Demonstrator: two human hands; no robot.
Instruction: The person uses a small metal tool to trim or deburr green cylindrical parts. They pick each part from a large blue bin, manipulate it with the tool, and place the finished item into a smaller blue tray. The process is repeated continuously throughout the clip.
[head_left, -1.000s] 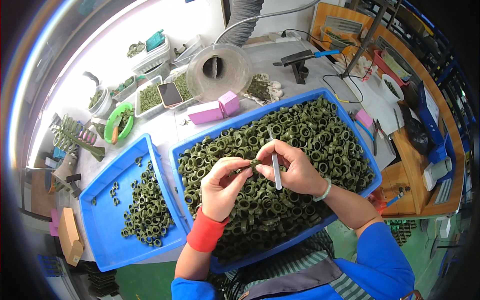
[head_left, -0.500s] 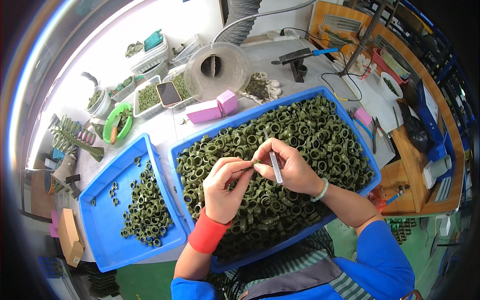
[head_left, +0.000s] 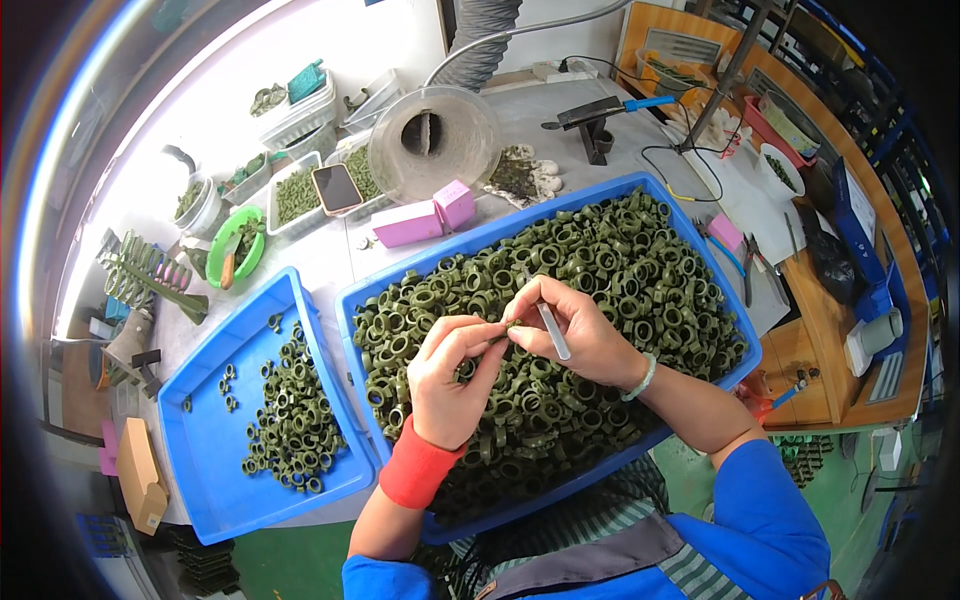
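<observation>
Over a large blue tray [head_left: 352, 330] heaped with dark green ring-shaped pieces [head_left: 620, 270], my two hands meet fingertip to fingertip. My left hand [head_left: 445, 385], with a red wristband, pinches a small green piece [head_left: 511, 325], largely hidden by the fingers. My right hand [head_left: 585, 340] grips a thin silver tool [head_left: 553, 332] and has its thumb and forefinger at that same piece. A second blue tray [head_left: 210, 430] on the left holds a smaller pile of these rings.
Behind lie pink blocks [head_left: 405, 227], a phone [head_left: 337, 188], a green basin [head_left: 215, 255], a clear funnel [head_left: 465, 140], stained gloves [head_left: 540, 175] and a clamp fixture [head_left: 595, 130]. Pliers [head_left: 760, 260] and cords are at the right; a cardboard box [head_left: 137, 470] is at the left.
My hands have turned slightly, with the left fingers more bunched round the small piece and the silver tool shifted and tilted a little. The trays stay put.
</observation>
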